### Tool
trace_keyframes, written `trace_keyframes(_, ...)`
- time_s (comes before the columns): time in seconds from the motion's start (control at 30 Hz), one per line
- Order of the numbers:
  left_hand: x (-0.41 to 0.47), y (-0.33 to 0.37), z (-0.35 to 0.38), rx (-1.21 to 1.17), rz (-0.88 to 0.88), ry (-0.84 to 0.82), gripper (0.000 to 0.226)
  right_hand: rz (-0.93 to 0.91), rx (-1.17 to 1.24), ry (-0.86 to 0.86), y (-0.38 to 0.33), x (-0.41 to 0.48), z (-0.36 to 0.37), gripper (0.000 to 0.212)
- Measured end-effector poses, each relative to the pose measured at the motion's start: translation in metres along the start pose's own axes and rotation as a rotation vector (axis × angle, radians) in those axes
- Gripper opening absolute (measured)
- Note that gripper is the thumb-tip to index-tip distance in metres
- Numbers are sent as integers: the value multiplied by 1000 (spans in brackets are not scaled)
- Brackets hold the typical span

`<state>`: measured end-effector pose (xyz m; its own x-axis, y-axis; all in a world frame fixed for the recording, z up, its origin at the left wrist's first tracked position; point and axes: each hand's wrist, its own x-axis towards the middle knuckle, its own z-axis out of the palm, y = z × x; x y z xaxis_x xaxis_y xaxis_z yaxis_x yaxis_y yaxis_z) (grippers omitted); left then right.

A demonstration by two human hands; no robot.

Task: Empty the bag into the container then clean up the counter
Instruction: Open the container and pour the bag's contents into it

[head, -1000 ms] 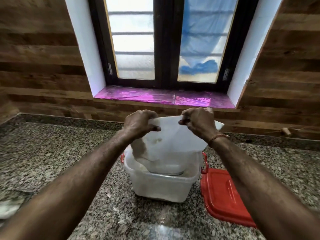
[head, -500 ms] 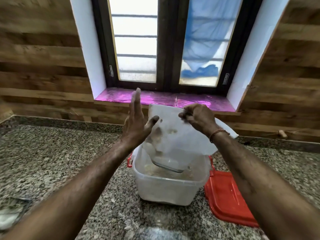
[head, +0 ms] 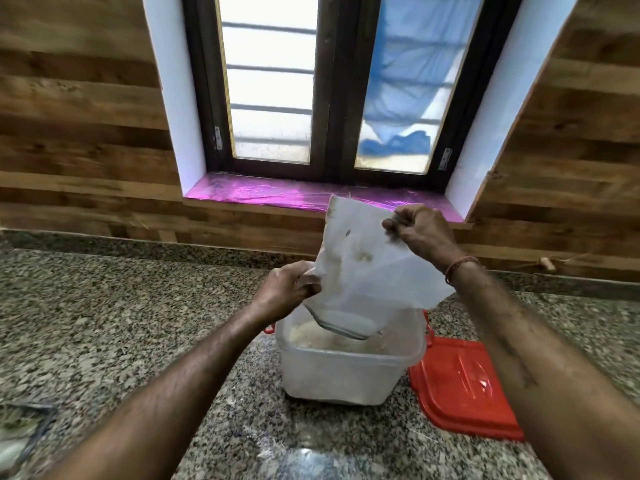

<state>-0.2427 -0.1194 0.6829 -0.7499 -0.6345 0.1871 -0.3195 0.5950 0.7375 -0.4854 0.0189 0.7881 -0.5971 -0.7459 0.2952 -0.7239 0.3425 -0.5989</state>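
Counter (head: 104, 323) on the far left is bare speckled granite apart from a blurred scrap at the bottom-left corner (head: 20, 431) that we cannot identify; it looks like 1 item for the cleanup step. Next across, our left hand (head: 285, 294) has changed most: 0.5 s ago it was flat, fingers spread and off the plastic, and now it is clenched on the lower left edge of the bag (head: 367, 268), low over the container's left rim. The bag hangs inverted with its mouth inside the container (head: 346, 368), and it looks nearly slack, only a few smears of pale residue on the film, while a heap of pale contents sits in the tub. We judge the pour almost done, and the regrip reads as shaking or squeezing out the last bits. Our right hand (head: 420, 232) pinches the raised bottom corner, much as it did 1 s ago. Room: open counter left of the tub, wall ledge well behind, window sill (head: 263, 194) above that. Right side is tighter, with the red lid (head: 460, 386) lying flat just beside the tub, touching or nearly so; we cannot tell which. Loose powder specks show on the granite in front of the tub.
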Motion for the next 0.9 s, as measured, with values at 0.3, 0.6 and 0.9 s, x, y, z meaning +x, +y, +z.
trace_keyframes(0.3,-5,-12,14,64,-142,207,21,41,-42,127,2,-6,-2,32)
trace_keyframes(0.6,-10,-22,21,18,22,267,91,10,-125,137,-11,-11,-1,37)
trace_keyframes(0.9,17,52,9,-472,70,278,85,-43,-281,130,-28,-17,23,30)
